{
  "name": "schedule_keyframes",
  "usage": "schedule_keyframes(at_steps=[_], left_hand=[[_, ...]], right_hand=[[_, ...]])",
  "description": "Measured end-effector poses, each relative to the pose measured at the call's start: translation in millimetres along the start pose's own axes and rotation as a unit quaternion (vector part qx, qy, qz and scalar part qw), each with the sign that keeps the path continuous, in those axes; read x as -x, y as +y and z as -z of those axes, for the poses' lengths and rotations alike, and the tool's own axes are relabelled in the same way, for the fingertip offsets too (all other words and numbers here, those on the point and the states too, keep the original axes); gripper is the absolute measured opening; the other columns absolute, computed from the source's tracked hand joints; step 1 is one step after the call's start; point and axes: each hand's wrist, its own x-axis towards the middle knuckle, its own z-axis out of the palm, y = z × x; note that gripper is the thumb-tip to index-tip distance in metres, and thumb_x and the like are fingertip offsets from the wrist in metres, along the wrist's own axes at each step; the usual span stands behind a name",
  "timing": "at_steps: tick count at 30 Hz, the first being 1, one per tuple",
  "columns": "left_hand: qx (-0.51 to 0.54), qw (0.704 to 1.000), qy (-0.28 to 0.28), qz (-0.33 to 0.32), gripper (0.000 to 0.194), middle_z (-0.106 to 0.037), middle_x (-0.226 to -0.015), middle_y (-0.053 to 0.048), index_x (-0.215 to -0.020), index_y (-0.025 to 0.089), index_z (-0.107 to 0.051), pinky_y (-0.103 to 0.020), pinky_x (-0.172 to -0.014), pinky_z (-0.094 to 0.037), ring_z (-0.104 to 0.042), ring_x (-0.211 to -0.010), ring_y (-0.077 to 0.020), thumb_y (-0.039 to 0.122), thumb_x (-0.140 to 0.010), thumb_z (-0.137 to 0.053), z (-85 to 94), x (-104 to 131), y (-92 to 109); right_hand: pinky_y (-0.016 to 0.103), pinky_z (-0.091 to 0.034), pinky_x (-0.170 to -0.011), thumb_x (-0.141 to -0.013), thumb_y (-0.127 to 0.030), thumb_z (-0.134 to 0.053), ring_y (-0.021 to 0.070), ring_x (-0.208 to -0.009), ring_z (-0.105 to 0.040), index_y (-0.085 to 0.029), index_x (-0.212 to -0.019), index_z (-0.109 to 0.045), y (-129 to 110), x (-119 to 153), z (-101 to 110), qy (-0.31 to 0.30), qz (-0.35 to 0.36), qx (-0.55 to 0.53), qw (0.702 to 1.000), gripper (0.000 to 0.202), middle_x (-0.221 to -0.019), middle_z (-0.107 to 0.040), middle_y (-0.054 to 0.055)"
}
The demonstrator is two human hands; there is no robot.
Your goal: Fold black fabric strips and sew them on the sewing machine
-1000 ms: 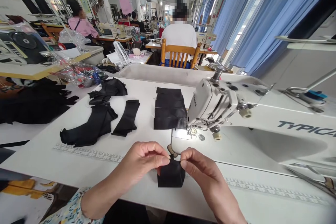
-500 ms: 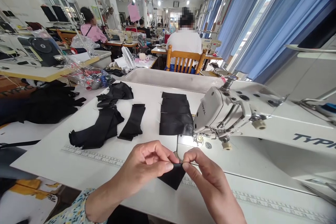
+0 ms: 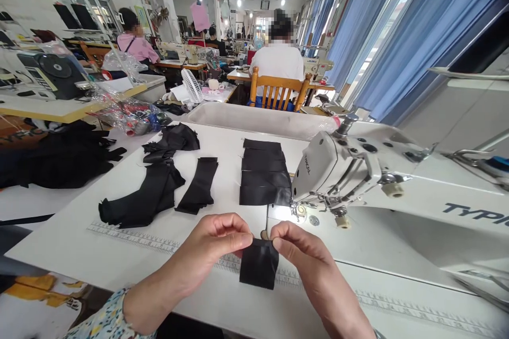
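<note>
A small black fabric piece (image 3: 258,265) hangs between my two hands, in front of the sewing machine (image 3: 338,169). My left hand (image 3: 222,241) pinches its upper left corner between thumb and fingers. At the upper right corner, my right hand (image 3: 300,249) grips it the same way. The top edge looks folded over and lies taut between the fingertips. Beyond my hands, a strip of joined black fabric pieces (image 3: 263,172) lies flat beside the needle area. To its left rest a narrow stack of black fabric pieces (image 3: 198,185) and a larger black fabric pile (image 3: 143,196).
A measuring tape (image 3: 159,246) runs along the front of the white table (image 3: 119,265). A pale trough (image 3: 254,119) borders the far edge. A plastic bag of colourful items (image 3: 135,116) sits at left. Ahead, a person in white (image 3: 277,61) sits on a wooden chair (image 3: 278,90).
The fabric piece has turned from a slanted position to face me squarely, showing more of its surface. My left hand has shifted slightly left, and both hands still grip the top edge.
</note>
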Motion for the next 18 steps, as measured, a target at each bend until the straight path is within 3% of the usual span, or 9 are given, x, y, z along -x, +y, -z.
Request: schedule_keyframes(at_steps=[3, 5, 8, 10, 12, 16, 18], left_hand=[[-0.077, 0.996, 0.037, -0.040, 0.018, -0.063, -0.073, 0.000, -0.078, 0.017, -0.071, -0.025, -0.071, -0.048, -0.058, -0.074, -0.0145, 0.032, -0.087, -0.069, 7.1, -4, 17], [-0.140, 0.982, 0.075, -0.098, 0.017, -0.066, -0.076, -0.001, -0.079, 0.018, -0.072, -0.025, -0.069, -0.048, -0.061, -0.075, -0.0158, 0.032, -0.089, -0.067, 10.1, 4, 36], [-0.240, 0.929, 0.127, -0.252, 0.013, -0.073, -0.090, -0.001, -0.081, 0.022, -0.072, -0.027, -0.078, -0.054, -0.068, -0.092, -0.0205, 0.026, -0.091, -0.066, 8.4, 35, 62], [-0.299, 0.880, 0.138, -0.341, 0.009, -0.074, -0.096, -0.001, -0.085, 0.025, -0.073, -0.030, -0.090, -0.055, -0.069, -0.104, -0.0231, 0.021, -0.092, -0.068, 4.5, 55, 64], [-0.323, 0.869, 0.113, -0.359, 0.010, -0.073, -0.098, -0.002, -0.090, 0.025, -0.073, -0.033, -0.097, -0.055, -0.068, -0.107, -0.0234, 0.018, -0.093, -0.067, 0.1, 64, 48], [-0.282, 0.920, 0.049, -0.266, 0.016, -0.071, -0.093, -0.003, -0.086, 0.021, -0.067, -0.034, -0.099, -0.054, -0.069, -0.101, -0.0197, 0.018, -0.099, -0.058, -12.3, 50, -21], [-0.284, 0.927, 0.046, -0.242, 0.017, -0.070, -0.093, -0.003, -0.085, 0.021, -0.065, -0.036, -0.102, -0.053, -0.067, -0.106, -0.0208, 0.018, -0.099, -0.058, -20.5, 42, -52]], right_hand=[[0.028, -0.043, -0.072, -0.099, -0.043, -0.054, 0.0157, -0.078, -0.048, -0.022, -0.085, -0.058, -16, -12, -3, 0.014, 0.044, 0.060, 0.997, 0.026, -0.081, -0.053, -0.001], [0.029, -0.044, -0.072, -0.101, -0.042, -0.051, 0.0165, -0.077, -0.051, -0.023, -0.086, -0.058, -38, -13, -6, 0.027, 0.111, 0.108, 0.988, 0.025, -0.082, -0.055, 0.000], [0.032, -0.047, -0.077, -0.104, -0.037, -0.049, 0.0186, -0.082, -0.057, -0.026, -0.089, -0.060, -76, 4, -9, 0.048, 0.227, 0.178, 0.956, 0.022, -0.088, -0.059, 0.002], [0.033, -0.048, -0.078, -0.104, -0.033, -0.051, 0.0200, -0.086, -0.059, -0.028, -0.092, -0.062, -86, 20, -9, 0.054, 0.274, 0.217, 0.935, 0.018, -0.092, -0.061, 0.003], [0.034, -0.049, -0.078, -0.104, -0.030, -0.052, 0.0211, -0.089, -0.059, -0.028, -0.095, -0.062, -76, 31, -7, 0.035, 0.277, 0.245, 0.928, 0.014, -0.095, -0.061, 0.004], [0.036, -0.049, -0.082, -0.105, -0.026, -0.047, 0.0214, -0.095, -0.056, -0.026, -0.093, -0.058, -12, 38, 0, -0.003, 0.175, 0.258, 0.950, 0.016, -0.097, -0.060, 0.004], [0.038, -0.048, -0.085, -0.104, -0.023, -0.048, 0.0218, -0.096, -0.053, -0.024, -0.090, -0.056, 19, 42, 3, -0.014, 0.144, 0.267, 0.953, 0.017, -0.096, -0.058, 0.004]])
